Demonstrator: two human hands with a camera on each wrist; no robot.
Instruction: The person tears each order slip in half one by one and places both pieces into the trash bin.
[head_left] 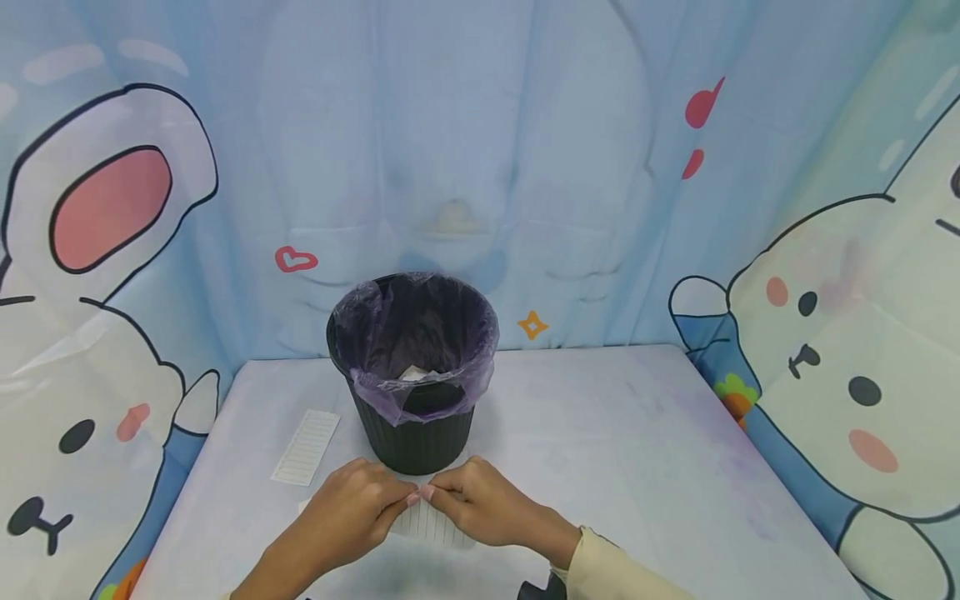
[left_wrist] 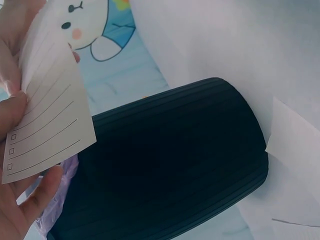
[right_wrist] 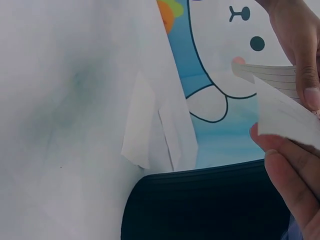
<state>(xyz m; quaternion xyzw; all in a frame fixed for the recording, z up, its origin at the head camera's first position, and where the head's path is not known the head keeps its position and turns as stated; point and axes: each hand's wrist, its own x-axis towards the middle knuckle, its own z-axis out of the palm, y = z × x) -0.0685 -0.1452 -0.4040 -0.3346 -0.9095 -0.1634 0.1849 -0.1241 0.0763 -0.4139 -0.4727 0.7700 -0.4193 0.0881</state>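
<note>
My left hand (head_left: 360, 508) and right hand (head_left: 487, 504) meet in front of the bin, thumb and fingertips of each pinching a lined paper sheet (head_left: 433, 527) along its upper edge. In the left wrist view the sheet (left_wrist: 55, 115) hangs slightly curved, with small checkboxes beside its lines. The right wrist view shows its pale, unlined side (right_wrist: 285, 112) with a ragged lower edge, and a lined part (right_wrist: 275, 75) behind it. Just beyond my hands stands a black ribbed bin (head_left: 416, 446) lined with a purple plastic bag (head_left: 480, 379).
Left of the bin, a lined paper slip (head_left: 307, 447) lies on the white table (head_left: 600, 450). White paper (head_left: 414, 373) shows inside the bin. A blue curtain (head_left: 450, 125) with cartoon rabbits hangs behind the table. Something black (head_left: 543, 588) sits by my right sleeve.
</note>
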